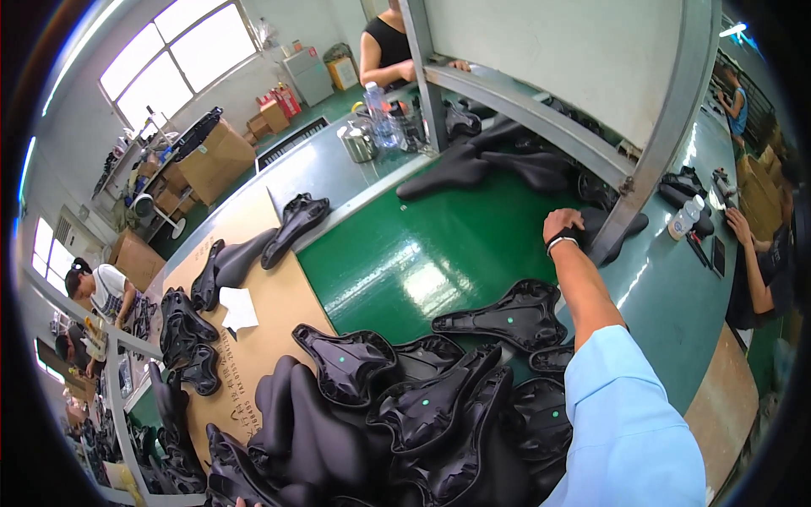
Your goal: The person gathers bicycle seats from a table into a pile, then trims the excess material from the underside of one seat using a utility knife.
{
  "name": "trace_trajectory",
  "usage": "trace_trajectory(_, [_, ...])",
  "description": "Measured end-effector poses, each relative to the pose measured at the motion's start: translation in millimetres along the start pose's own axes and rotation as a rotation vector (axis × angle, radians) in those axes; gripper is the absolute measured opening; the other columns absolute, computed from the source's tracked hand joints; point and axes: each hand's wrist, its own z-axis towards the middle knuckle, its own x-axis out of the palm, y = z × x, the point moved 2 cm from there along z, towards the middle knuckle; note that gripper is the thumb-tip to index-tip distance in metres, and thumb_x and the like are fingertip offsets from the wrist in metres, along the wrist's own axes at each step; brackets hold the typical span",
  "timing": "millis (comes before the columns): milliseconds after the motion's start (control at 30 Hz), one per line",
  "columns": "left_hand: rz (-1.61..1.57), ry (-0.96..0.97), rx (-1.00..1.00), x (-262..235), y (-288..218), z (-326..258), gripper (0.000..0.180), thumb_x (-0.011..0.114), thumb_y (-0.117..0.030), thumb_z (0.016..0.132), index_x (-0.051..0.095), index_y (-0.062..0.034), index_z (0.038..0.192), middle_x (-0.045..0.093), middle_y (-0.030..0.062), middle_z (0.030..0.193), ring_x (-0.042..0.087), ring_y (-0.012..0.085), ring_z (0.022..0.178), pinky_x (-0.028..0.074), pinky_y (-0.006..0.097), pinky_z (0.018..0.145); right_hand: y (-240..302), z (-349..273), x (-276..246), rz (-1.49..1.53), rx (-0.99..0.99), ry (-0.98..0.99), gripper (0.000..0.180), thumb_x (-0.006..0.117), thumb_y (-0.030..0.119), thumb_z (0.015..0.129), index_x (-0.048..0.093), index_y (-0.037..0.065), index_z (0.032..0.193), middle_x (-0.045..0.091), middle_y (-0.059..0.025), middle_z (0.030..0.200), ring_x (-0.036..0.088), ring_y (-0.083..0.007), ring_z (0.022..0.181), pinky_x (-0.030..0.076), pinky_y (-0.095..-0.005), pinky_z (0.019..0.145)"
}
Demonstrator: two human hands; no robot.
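Observation:
At the right side of the green belt, my right hand (561, 224) reaches out with bent fingers, closed on the near end of a black bicycle saddle (625, 226). A slanting metal post partly hides that saddle. Only a bit of my left hand (242, 504) shows at the bottom edge, next to a saddle (230, 465) in the near pile; its grip is hidden. Between my arms lie several black saddles, some with hollow undersides up and a small green dot, such as one saddle (348, 362). Another upturned saddle (507, 319) rests on the belt's near edge.
A metal frame (541, 114) with a pale panel spans the green belt (380, 279); more saddles (473, 165) lie beneath it. Cardboard (253, 313) covers the left table. A steel mug (359, 144) and bottles stand beyond. A white bottle (686, 217) stands right. Other people work around.

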Motion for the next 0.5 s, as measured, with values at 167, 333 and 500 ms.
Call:
trace_trajectory(167, [0.091, 0.011, -0.064, -17, -12, -8, 0.055, 0.037, -0.049, 0.098, 0.055, -0.0074, 0.131, 0.046, 0.0173, 0.139, 0.037, 0.0406, 0.129, 0.027, 0.050, 0.106, 36, -38, -32, 0.144, 0.100, 0.050, 0.051, 0.047, 0.032, 0.092, 0.049, 0.010, 0.137, 0.034, -0.0197, 0.149, 0.040, -0.0504, 0.126, 0.049, -0.0644, 0.083])
trace_trajectory(333, [-0.013, 0.017, -0.051, -10, -3, -5, 0.058, 0.041, -0.052, 0.095, 0.055, -0.0081, 0.130, 0.046, 0.0171, 0.138, 0.036, 0.0401, 0.129, 0.024, 0.050, 0.107, 25, 31, 71, -0.365, 0.411, 0.103, 0.069, 0.058, 0.020, 0.087, 0.029, 0.007, 0.148, 0.025, -0.0164, 0.153, 0.037, -0.0453, 0.131, 0.050, -0.0589, 0.081])
trace_trajectory(500, [-0.038, -0.002, -0.138, -14, -1, -21, 0.066, 0.036, -0.058, 0.095, 0.054, -0.0061, 0.131, 0.044, 0.0190, 0.140, 0.034, 0.0401, 0.131, 0.021, 0.048, 0.109, 38, -35, 22, -0.397, 0.174, 0.179, 0.043, 0.060, 0.005, 0.081, 0.060, 0.006, 0.124, 0.054, -0.0195, 0.130, 0.054, -0.0473, 0.112, 0.052, -0.0595, 0.079])
